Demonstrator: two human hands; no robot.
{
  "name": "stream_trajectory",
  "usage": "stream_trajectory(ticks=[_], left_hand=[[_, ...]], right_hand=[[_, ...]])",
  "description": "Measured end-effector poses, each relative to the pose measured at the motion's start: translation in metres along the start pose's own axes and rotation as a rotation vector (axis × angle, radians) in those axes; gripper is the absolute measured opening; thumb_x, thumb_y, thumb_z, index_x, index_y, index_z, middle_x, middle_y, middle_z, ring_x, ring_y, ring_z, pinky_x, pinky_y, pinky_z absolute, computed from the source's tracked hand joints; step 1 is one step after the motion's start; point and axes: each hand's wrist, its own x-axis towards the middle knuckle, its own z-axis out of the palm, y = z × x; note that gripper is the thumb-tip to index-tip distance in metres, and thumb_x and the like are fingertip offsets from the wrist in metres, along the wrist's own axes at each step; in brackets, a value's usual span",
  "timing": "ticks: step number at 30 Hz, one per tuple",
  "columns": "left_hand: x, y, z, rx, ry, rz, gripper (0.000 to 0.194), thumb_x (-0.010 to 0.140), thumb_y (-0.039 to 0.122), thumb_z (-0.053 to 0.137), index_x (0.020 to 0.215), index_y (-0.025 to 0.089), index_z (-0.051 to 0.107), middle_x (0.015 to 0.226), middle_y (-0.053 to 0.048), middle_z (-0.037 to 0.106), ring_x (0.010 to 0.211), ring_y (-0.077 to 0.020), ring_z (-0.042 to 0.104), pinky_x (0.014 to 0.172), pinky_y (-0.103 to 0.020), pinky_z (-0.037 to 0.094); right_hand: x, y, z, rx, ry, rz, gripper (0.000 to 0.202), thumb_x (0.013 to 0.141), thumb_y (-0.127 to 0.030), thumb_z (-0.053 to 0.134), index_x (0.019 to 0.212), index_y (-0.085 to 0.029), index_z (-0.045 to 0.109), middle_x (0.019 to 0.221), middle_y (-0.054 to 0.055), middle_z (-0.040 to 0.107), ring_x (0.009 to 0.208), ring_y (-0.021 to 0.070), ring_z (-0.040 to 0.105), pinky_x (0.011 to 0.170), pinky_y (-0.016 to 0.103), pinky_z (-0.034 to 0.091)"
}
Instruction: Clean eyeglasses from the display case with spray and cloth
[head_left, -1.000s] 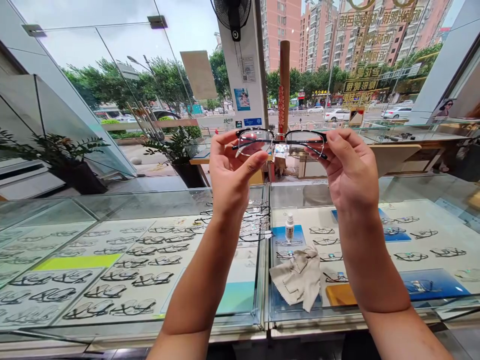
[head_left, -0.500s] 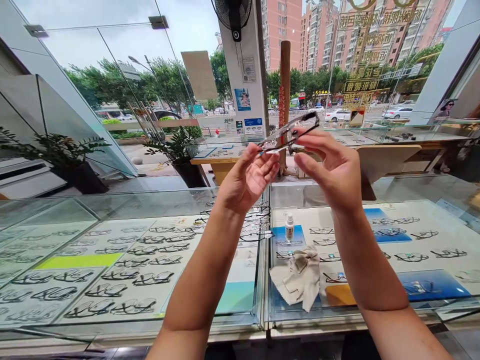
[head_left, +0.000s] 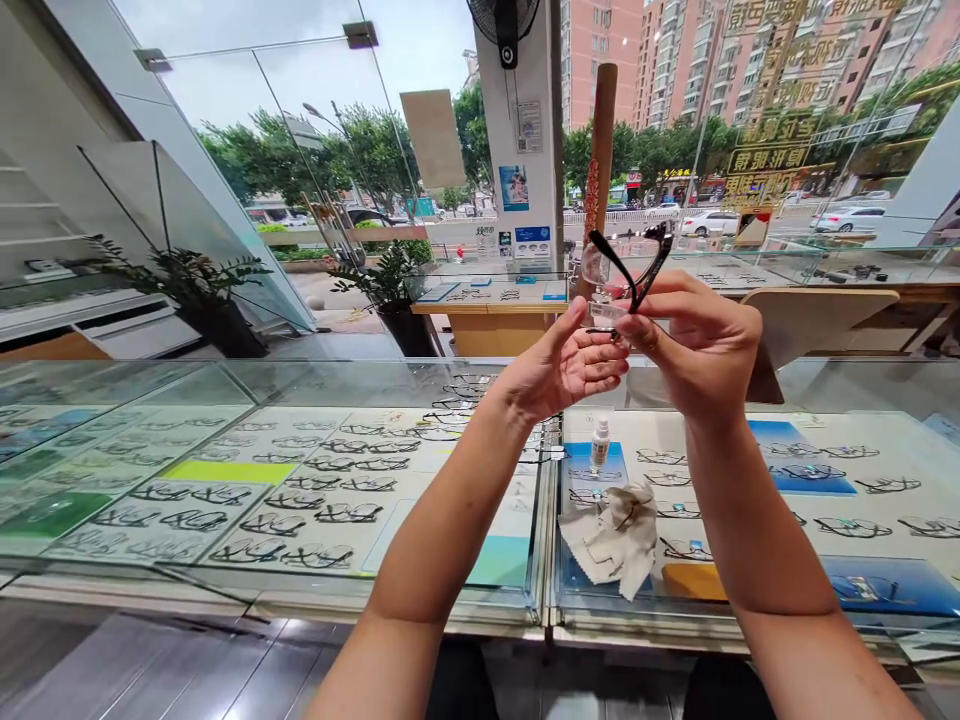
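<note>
See first the glass counter [head_left: 300, 590], spreading to both sides of the cloth [head_left: 616, 545]. Above the cloth and to its right, find the right hand [head_left: 697, 345], closed to a narrow pinch, thumb against fingers, and holding the spectacles [head_left: 651, 273]. Above the cloth and to its left, note the left hand [head_left: 559, 368], palm bared, fingers stretched out and gripping nothing, just beside the lower part of the spectacles; cannot tell whether touching. Take the cloth next, lying crumpled on top of the glass.

Then look to the spectacles themselves, raised well above the cloth, tipped partly on end, with dark slender parts curving up over the right fingers and a clear lens lower down. To handle such a light piece well, pinch firmly enough against a slip but gently enough not to bend anything, preferably on the frame and off the lens. Turn from the wrist, slowly, and hold the left palm close underneath as a catch. Left of the cloth, under the glass, make out rows of display frames [head_left: 349, 513] of similar size. Smallest, just behind the cloth, spot the spray bottle [head_left: 600, 447], standing upright; best given clearance when lowering either wrist
</note>
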Motion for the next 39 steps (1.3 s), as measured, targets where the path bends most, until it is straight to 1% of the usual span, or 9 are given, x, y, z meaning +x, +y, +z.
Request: stream_trajectory(ticks=[3,5,10,12,14,18,23,27,39], left_hand=[[-0.015,-0.009,-0.003,0.071,0.04,0.027,0.074,0.078,0.085,0.078,0.107,0.016,0.074,0.107,-0.015,0.079,0.094,-0.024,0.078,0.084,-0.033,0.062],[-0.033,-0.018,-0.018,0.148,0.195,0.137,0.065,0.082,0.077,0.08,0.107,0.018,0.072,0.105,-0.01,0.077,0.085,-0.0176,0.074,0.078,-0.028,0.057],[-0.109,-0.047,-0.114,0.623,0.791,0.449,0.027,0.099,0.042,0.069,0.089,0.022,0.054,0.078,0.002,0.058,0.069,-0.0127,0.052,0.07,-0.025,0.044],[-0.146,-0.059,-0.162,0.958,1.014,0.328,0.026,0.109,0.036,0.047,0.087,0.024,0.049,0.077,0.0,0.057,0.072,-0.0169,0.053,0.069,-0.029,0.04],[-0.179,-0.07,-0.202,1.326,1.191,0.015,0.032,0.113,0.031,0.032,0.085,0.024,0.045,0.079,-0.004,0.059,0.077,-0.0208,0.057,0.072,-0.032,0.038],[-0.216,-0.088,-0.245,1.419,1.276,-0.218,0.034,0.112,0.031,0.035,0.088,0.023,0.056,0.087,-0.013,0.069,0.083,-0.029,0.063,0.071,-0.036,0.032],[-0.216,-0.1,-0.254,1.49,1.283,-0.295,0.051,0.115,0.046,0.028,0.095,0.022,0.069,0.098,-0.017,0.077,0.092,-0.0323,0.069,0.072,-0.035,0.032],[-0.213,-0.102,-0.251,1.521,1.273,-0.31,0.057,0.116,0.049,0.027,0.097,0.022,0.073,0.097,-0.016,0.078,0.09,-0.0311,0.07,0.072,-0.035,0.031],[-0.212,-0.105,-0.253,1.529,1.221,-0.288,0.05,0.115,0.046,0.032,0.091,0.023,0.069,0.09,-0.012,0.076,0.081,-0.0269,0.066,0.068,-0.034,0.025]], right_hand=[[-0.003,-0.005,0.003,0.017,0.005,-0.009,0.01,0.083,-0.042,0.094,0.087,-0.037,0.086,0.099,0.001,0.082,0.104,0.0308,0.078,0.099,0.056,0.062],[-0.006,-0.011,0.005,0.011,-0.006,-0.011,0.009,0.084,-0.04,0.093,0.087,-0.036,0.086,0.098,0.002,0.082,0.1,0.0296,0.078,0.097,0.054,0.062],[-0.016,-0.028,0.017,-0.061,-0.142,-0.028,0.008,0.085,-0.04,0.093,0.088,-0.036,0.086,0.097,0.002,0.083,0.098,0.028,0.077,0.096,0.049,0.06],[-0.023,-0.027,0.031,-0.122,-0.256,-0.048,0.009,0.089,-0.04,0.09,0.09,-0.032,0.085,0.098,0.003,0.083,0.097,0.0269,0.077,0.094,0.046,0.059],[-0.033,-0.018,0.052,-0.195,-0.386,-0.076,0.013,0.094,-0.04,0.084,0.092,-0.028,0.083,0.1,0.005,0.083,0.097,0.026,0.076,0.092,0.043,0.057],[-0.06,0.015,0.114,-0.378,-0.694,-0.115,0.017,0.1,-0.034,0.078,0.091,-0.02,0.08,0.101,0.009,0.08,0.097,0.0269,0.07,0.087,0.04,0.048],[-0.097,0.048,0.191,-0.704,-1.099,-0.096,0.018,0.104,-0.029,0.071,0.099,-0.014,0.082,0.106,0.014,0.077,0.099,0.0275,0.063,0.081,0.039,0.036],[-0.125,0.068,0.227,-0.859,-1.287,-0.145,0.022,0.105,-0.027,0.067,0.11,-0.011,0.082,0.117,0.018,0.076,0.114,0.0303,0.061,0.088,0.04,0.036],[-0.162,0.109,0.247,-0.929,-1.319,-0.148,0.03,0.106,-0.012,0.053,0.109,-0.011,0.082,0.118,0.021,0.076,0.114,0.0311,0.062,0.091,0.041,0.037]])
